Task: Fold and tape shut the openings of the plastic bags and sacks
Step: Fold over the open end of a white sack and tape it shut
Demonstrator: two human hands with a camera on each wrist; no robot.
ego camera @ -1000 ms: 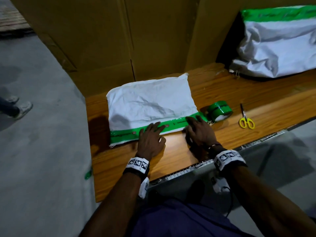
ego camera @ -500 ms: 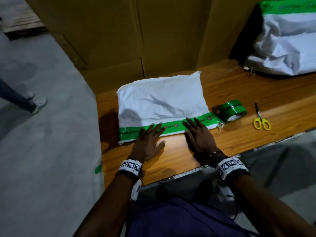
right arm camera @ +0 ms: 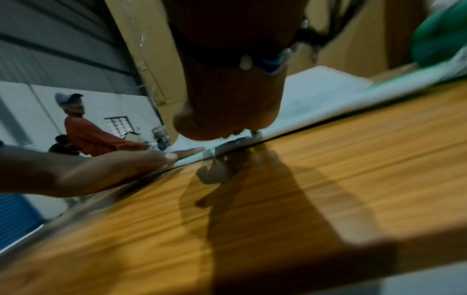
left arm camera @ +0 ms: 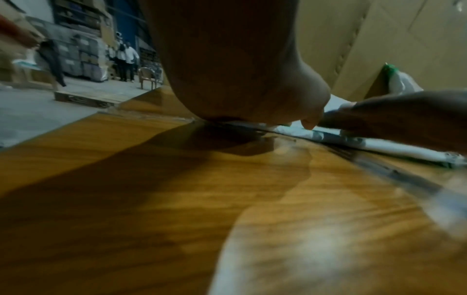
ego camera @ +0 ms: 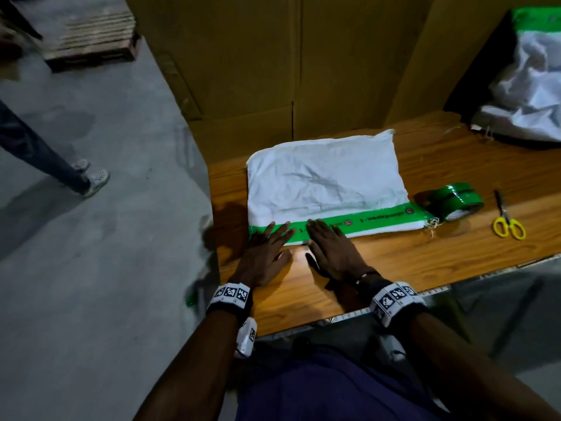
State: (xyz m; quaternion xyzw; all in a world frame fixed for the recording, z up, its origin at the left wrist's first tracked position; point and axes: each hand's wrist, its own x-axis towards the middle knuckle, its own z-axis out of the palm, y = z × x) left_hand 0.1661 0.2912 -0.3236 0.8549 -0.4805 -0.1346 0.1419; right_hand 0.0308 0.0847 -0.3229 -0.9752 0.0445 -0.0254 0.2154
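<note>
A flat white sack (ego camera: 324, 180) lies on the wooden table (ego camera: 425, 253). A strip of green tape (ego camera: 364, 221) runs along its folded near edge. My left hand (ego camera: 267, 250) lies flat, fingers straight, pressing the tape at the sack's left end. My right hand (ego camera: 331, 247) lies flat just beside it, fingers pressing the tape too. The tape strip still runs to the green roll (ego camera: 452, 202) at the sack's right end. The wrist views show each palm low over the sack's edge (left arm camera: 328, 137) (right arm camera: 316, 111).
Yellow-handled scissors (ego camera: 507, 221) lie right of the roll. A second white sack with green tape (ego camera: 531, 95) sits at the back right. Tall cardboard sheets (ego camera: 288, 65) stand behind the table. A person's legs (ego camera: 60, 159) are on the floor at left, near a wooden pallet (ego camera: 94, 38).
Both hands have slid left along the taped edge, the right hand from mid-sack to next to the left hand. The camera view has also shifted left.
</note>
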